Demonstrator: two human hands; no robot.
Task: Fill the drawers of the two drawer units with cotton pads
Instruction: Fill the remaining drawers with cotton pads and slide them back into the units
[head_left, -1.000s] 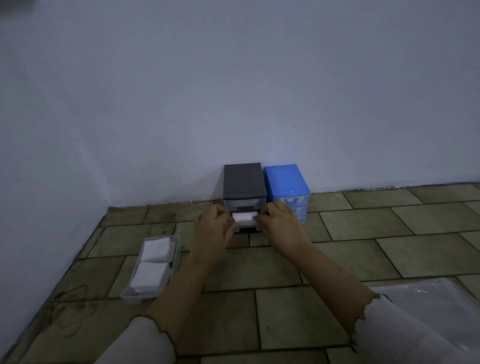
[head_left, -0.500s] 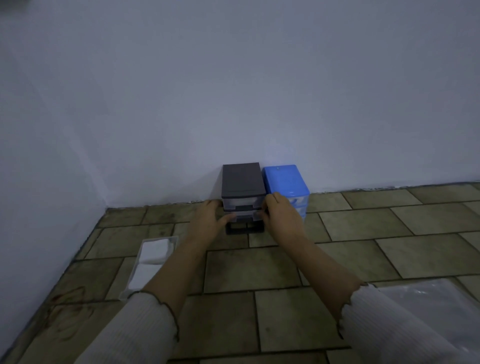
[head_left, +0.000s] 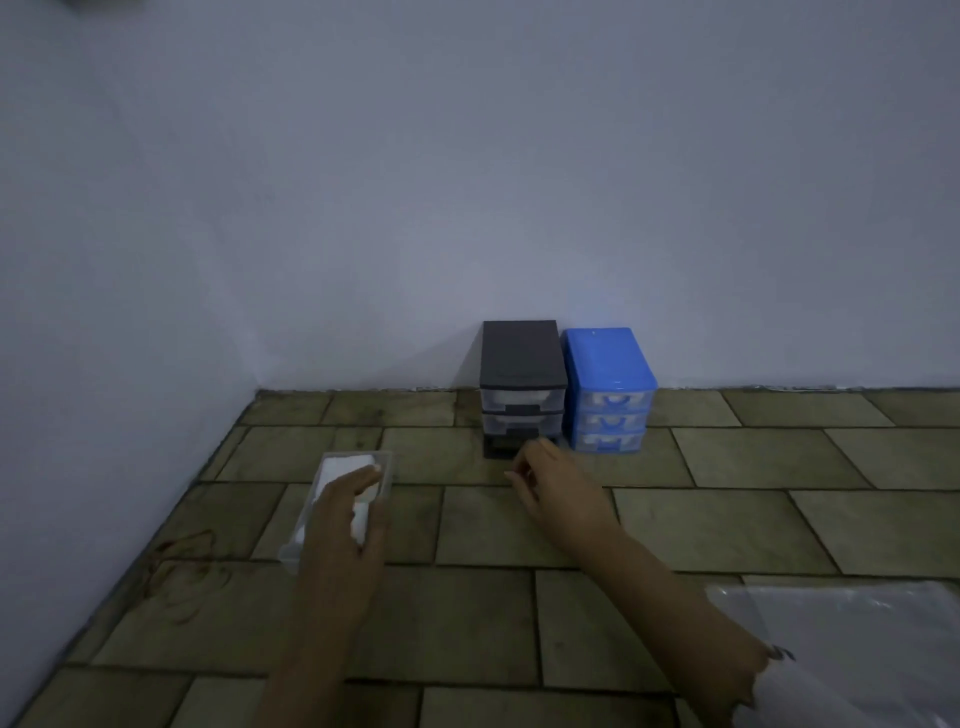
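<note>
Both forearms were bare; behind the right hand (head_left: 558, 483), a pale sleeve (head_left: 810, 696) had a frilled cuff.

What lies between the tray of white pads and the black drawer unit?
In the head view, only bare floor tile separates the tray from the black drawer unit.

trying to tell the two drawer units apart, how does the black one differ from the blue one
The black drawer unit has a dark frame and dark handles; the blue drawer unit has a bright blue frame and blue handles. The black one stands left, the blue one right, side by side. The black one's bottom slot looks dark and empty, its drawer apparently out, while the blue one shows three drawers in place. Both stand against the wall and have clear drawers.
</note>
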